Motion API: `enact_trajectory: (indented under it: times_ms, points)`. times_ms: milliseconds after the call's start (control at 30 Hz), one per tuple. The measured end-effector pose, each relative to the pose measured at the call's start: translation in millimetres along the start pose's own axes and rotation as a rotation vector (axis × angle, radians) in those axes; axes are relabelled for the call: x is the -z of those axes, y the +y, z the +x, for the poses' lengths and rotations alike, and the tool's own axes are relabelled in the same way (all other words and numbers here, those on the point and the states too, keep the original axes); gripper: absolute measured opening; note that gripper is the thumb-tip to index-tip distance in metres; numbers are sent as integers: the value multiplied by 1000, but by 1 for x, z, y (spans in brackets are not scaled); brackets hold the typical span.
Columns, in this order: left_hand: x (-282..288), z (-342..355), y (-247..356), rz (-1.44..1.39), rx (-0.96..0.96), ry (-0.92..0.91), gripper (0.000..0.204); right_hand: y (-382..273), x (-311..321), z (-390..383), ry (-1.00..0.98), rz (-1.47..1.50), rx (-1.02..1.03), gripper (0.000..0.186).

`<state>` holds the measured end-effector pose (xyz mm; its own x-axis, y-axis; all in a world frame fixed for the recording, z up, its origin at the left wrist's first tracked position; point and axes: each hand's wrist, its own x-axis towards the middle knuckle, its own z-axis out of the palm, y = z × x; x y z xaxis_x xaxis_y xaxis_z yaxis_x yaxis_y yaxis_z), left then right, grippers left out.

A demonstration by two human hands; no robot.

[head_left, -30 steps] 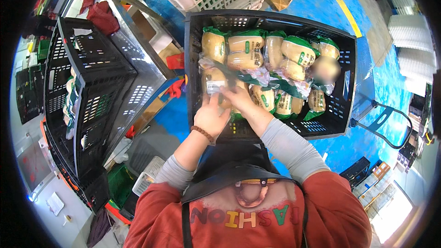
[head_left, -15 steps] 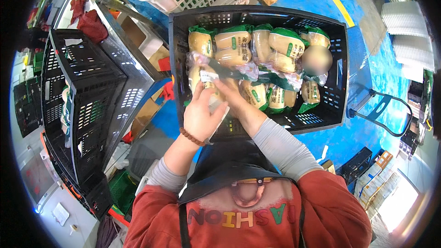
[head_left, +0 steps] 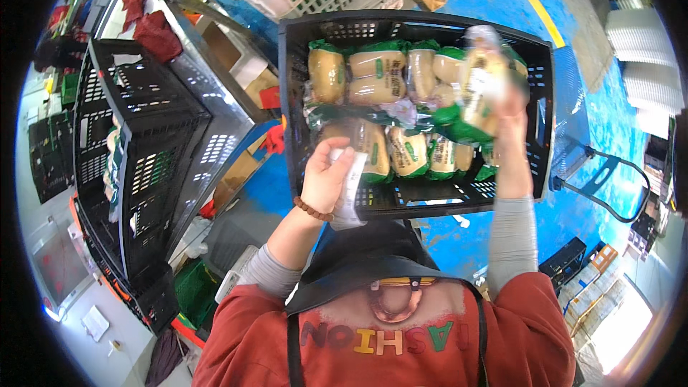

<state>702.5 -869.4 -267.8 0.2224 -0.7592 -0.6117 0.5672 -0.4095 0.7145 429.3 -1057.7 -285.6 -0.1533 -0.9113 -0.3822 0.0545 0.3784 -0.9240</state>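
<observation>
Right hand (head_left: 510, 111) grip closed on a clear packet of pale produce (head_left: 481, 86), raised over the black crate (head_left: 423, 204). Below the grip, green-ended packets (head_left: 387, 79) fill it. Left hand (head_left: 326, 179) pinches a white slip (head_left: 350, 190) at the near rim.

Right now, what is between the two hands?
In the head view, green-and-clear packs of pale vegetables lie in the black crate between the left hand, holding a white strip, and the right hand, lifting one pack.

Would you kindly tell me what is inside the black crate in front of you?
The black crate holds clear bagged yellow vegetables with green ends, in about two rows. Whatever lies beneath them is covered. The right hand lifts one bag.
</observation>
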Motion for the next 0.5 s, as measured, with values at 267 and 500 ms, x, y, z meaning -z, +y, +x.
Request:
enact_trajectory:
  times_ms: [267,500]
  points:
    - [33,-11,-19,4,-67,56,12,-16,92,73,155,-627,294,64]
    - [18,-11,-9,87,-91,145,15,-22,-50,-80,-316,-600,237,49]
